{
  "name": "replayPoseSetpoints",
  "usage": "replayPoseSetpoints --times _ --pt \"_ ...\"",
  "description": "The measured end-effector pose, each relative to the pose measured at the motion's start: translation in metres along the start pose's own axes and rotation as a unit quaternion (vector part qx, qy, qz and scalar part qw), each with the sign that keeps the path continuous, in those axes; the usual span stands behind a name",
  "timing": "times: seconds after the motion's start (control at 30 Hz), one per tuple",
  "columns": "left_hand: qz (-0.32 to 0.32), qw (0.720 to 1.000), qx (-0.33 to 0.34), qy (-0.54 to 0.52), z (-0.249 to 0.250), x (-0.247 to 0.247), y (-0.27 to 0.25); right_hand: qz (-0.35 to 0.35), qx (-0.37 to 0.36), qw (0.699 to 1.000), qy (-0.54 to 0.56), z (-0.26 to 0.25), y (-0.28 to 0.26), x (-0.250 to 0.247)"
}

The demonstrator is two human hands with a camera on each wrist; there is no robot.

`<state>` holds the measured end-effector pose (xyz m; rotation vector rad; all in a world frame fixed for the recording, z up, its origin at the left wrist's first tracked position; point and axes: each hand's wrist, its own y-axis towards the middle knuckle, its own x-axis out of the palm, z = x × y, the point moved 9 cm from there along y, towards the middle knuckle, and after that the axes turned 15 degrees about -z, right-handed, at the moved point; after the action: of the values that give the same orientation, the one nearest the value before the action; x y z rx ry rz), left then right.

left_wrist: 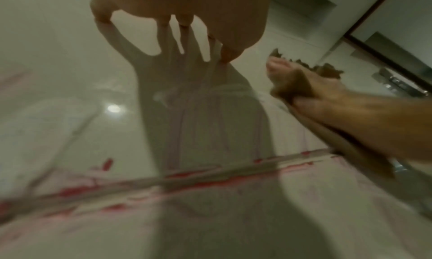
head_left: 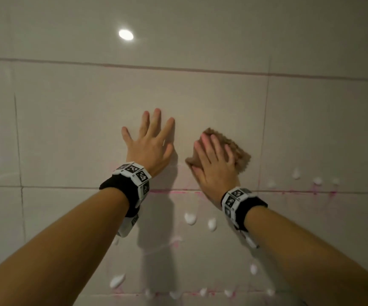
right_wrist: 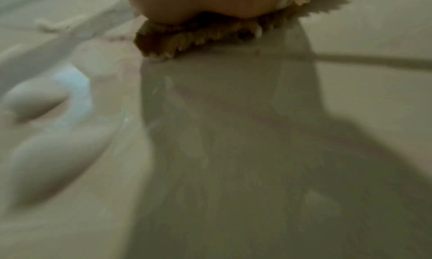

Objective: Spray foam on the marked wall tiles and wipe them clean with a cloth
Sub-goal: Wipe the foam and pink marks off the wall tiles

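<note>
A fluffy brown cloth [head_left: 233, 149] lies flat against the pale wall tile [head_left: 90, 129]. My right hand [head_left: 211, 160] presses it to the tile with straight fingers laid over it; the cloth [left_wrist: 292, 89] also shows in the left wrist view and its edge [right_wrist: 198, 37] under my palm in the right wrist view. Left of it, my left hand [head_left: 150, 140] rests flat on the tile, fingers spread and empty. Pink marker smears run along the grout line [head_left: 178, 191] below both hands and along a lower line [head_left: 211, 292]. White foam blobs [head_left: 189, 218] dot the tiles below.
More foam blobs [head_left: 296, 173] cling to the tile on the right, with pink streaks [head_left: 315, 192] beneath them. A ceiling light reflection [head_left: 126, 34] shines on the upper tile. In the left wrist view a dark-framed pane [left_wrist: 385, 46] and metal fittings [left_wrist: 397, 83] stand to the right.
</note>
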<state>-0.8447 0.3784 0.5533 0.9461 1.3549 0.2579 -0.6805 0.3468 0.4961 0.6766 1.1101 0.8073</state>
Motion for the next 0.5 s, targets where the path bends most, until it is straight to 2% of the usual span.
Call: replayPoseSetpoints --times 0.1,0.17,0.37,0.5 --pt "-0.006 1.000 0.008 0.000 0.012 0.006 -0.003 -0.044 -0.041 0.998 -0.023 0.002 -0.039 0.023" --pt "-0.002 1.000 0.016 0.012 0.019 0.009 -0.003 -0.055 -0.048 0.997 -0.035 0.021 -0.042 0.024" --pt "0.024 0.999 0.033 0.023 0.041 0.010 0.006 -0.026 0.060 0.998 -0.012 0.104 -0.001 -0.006" --pt "0.049 0.998 0.037 0.024 0.066 0.006 0.019 -0.013 0.090 0.996 0.005 0.139 0.009 -0.018"
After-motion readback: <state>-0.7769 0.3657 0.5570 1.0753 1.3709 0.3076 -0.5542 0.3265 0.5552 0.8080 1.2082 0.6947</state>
